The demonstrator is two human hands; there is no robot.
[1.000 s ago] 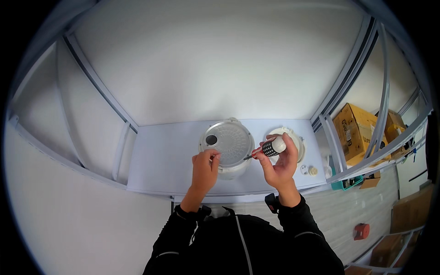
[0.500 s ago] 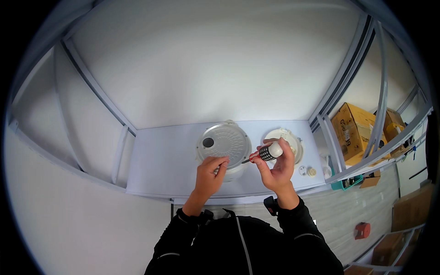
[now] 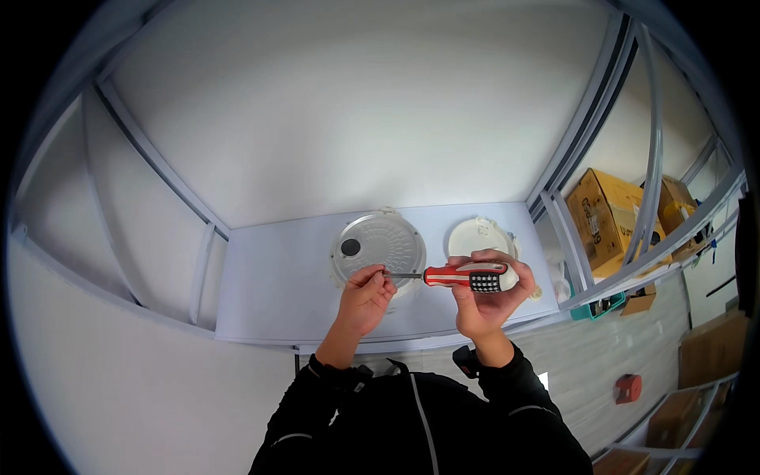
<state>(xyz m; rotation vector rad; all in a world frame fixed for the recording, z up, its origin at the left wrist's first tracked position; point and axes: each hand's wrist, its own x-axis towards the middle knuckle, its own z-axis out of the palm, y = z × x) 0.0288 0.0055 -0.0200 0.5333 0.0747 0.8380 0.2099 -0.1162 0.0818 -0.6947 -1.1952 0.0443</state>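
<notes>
My right hand [image 3: 484, 299] grips a screwdriver [image 3: 467, 277] with a red, black and white handle, held level with its shaft pointing left. My left hand [image 3: 366, 294] pinches the tip of the shaft with thumb and fingers; whether something small sits between them I cannot tell. Both hands hover above the front of a white table [image 3: 269, 285]. Just behind my left hand lies a round grey metal lid [image 3: 377, 245] with a dark spot on its left. A round white plastic part [image 3: 476, 237] lies behind my right hand.
A small pale piece [image 3: 537, 293] lies on the table near its right edge. White panels and grey frame bars [image 3: 570, 166] wall the table in. Cardboard boxes [image 3: 603, 214] stand on the floor to the right, with a teal bin [image 3: 603, 306] and a red object [image 3: 628, 388].
The screwdriver has swung from pointing at me end-on to lying level. My left hand has come from the lid's edge to the shaft tip. Both hands have drawn closer to me.
</notes>
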